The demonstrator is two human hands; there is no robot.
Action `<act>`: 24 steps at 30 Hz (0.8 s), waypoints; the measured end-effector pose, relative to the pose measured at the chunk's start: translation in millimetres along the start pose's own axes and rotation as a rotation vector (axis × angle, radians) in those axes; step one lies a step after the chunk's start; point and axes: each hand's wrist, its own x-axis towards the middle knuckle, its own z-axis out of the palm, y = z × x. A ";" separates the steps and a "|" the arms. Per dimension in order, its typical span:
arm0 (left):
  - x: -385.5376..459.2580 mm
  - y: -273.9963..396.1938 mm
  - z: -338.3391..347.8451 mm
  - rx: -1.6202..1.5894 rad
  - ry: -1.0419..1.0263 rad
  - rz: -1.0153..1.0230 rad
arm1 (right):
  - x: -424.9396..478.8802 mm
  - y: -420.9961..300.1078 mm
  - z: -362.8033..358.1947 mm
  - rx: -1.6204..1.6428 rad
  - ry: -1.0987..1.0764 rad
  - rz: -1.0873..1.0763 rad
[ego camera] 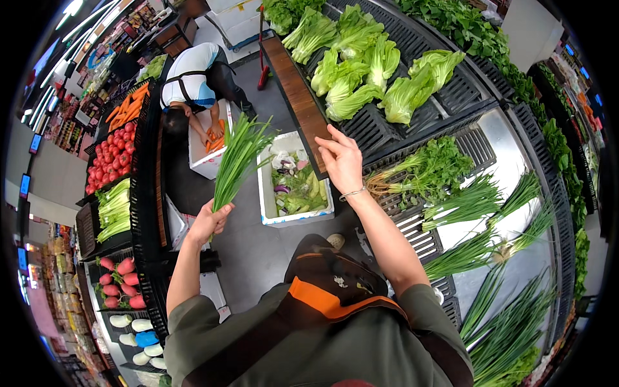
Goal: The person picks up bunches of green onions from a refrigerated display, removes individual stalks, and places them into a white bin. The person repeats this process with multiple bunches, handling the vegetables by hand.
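Observation:
A bunch of green chives (pixel 236 159) stands upright in my left hand (pixel 210 223), gripped near its lower end. My right hand (pixel 341 157) is raised beside the wooden ledge (pixel 302 96) of the vegetable display, fingers apart and holding nothing. On the floor between my hands stands a white foam box (pixel 265 193) with vegetable scraps and eggplants (pixel 282 188) inside. To the right of my right hand, cilantro (pixel 435 162) with pale roots lies on black slats. Several bunches of chives and scallions (pixel 464 200) rest on the metal shelf (pixel 498 140) near my right arm.
Ahead on the left, a co-worker (pixel 193 72) bends over a second foam box (pixel 205 164), hands on carrots (pixel 215 138). Leafy lettuces (pixel 355 63) lie on black racks at the upper right. Tomatoes (pixel 111 155) and red radishes (pixel 128 266) fill the left stand. A red broom (pixel 263 77) stands behind.

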 end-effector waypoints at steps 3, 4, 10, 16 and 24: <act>-2.0 3.8 3.1 -0.091 -0.143 -0.051 | -0.8 1.6 -6.7 0.101 0.034 0.137; -0.2 4.4 2.6 -0.105 -0.189 -0.062 | -1.5 1.3 -10.6 0.117 0.042 0.154; 17.9 18.5 15.8 -0.067 -0.383 -0.080 | -1.6 -6.5 -39.1 0.136 0.144 0.197; 32.9 37.2 35.8 0.060 -0.492 -0.101 | 4.0 -2.3 -64.4 0.247 0.133 0.357; 37.0 48.7 51.5 0.143 -0.580 -0.115 | 3.2 -3.7 -89.9 0.216 0.031 0.190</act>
